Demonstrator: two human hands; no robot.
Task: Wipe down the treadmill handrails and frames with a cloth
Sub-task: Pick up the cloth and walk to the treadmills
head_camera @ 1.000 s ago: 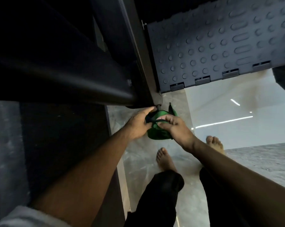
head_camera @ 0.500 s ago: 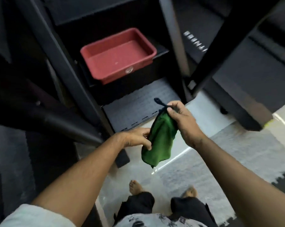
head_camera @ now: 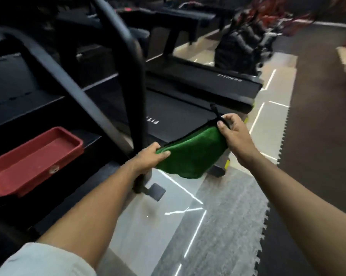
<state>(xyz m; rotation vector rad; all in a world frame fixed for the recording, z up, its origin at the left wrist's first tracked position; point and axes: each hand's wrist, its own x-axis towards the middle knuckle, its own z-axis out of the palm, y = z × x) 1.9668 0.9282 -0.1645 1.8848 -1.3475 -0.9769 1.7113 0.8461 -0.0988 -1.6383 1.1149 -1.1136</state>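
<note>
A green cloth (head_camera: 190, 154) with a black edge and loop hangs stretched between my two hands in the middle of the view. My left hand (head_camera: 148, 156) grips its lower left corner, close to the base of the black treadmill frame upright (head_camera: 137, 92). My right hand (head_camera: 232, 132) pinches the upper right corner by the black loop. A curved black handrail (head_camera: 54, 66) runs diagonally from the upper left down toward my left hand. The cloth touches neither the rail nor the upright.
A red plastic tray (head_camera: 28, 162) sits on the black machine at the left. More treadmills (head_camera: 204, 80) stand behind and to the right. Below lie a glossy tiled floor (head_camera: 188, 226) and black interlocking mats (head_camera: 307, 156). A small black foot pad (head_camera: 155, 191) juts out under my left wrist.
The view has swung up from the floor to the row of machines. My hands have pulled apart, spreading the cloth from a bunched hang into a stretched span.
</note>
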